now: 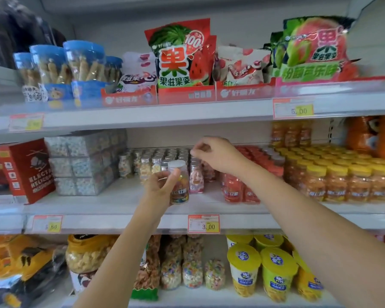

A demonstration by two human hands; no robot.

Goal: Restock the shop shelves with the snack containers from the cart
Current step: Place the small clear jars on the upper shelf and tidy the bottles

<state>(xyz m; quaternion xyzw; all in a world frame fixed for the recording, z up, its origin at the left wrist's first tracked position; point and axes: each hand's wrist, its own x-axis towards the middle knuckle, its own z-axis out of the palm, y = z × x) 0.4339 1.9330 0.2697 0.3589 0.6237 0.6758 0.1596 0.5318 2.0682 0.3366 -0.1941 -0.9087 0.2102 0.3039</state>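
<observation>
Head view showed the left hand (161, 185) wrapped round one small clear bottle (180, 187) with a white cap and mixed-colour sweets inside, thumb and fingers closed on its side. That bottle was upright, above the 3.00 price tag (203, 223) and a little to its left, low over the middle shelf (111, 203); whether its base touched the board I could not tell. The right hand (213, 155) hung higher above the tag, fingertips drawn toward the thumb over the rows of silver-capped bottles (160, 157). Blur hid whether it pinched anything.

One pink-labelled bottle (196, 180) stood just beside the held one, straight above the tag. Up and right of the tag came a block of red-capped bottles (238, 187), then many yellow-capped orange bottles (342, 181) farther right. Up and left of the tag stood clear boxes (82, 163) stacked in three tiers, and beyond them one red box (29, 170) printed with a helicopter.

Far above the tag, on the top shelf, one watermelon bag (180, 54) stood tallest, with four blue-lidded jars (85, 61) to its left. Below and right of the tag sat at least four yellow-lidded cups (278, 276). Three other whole price tags (293, 110) showed on the shelf edges.
</observation>
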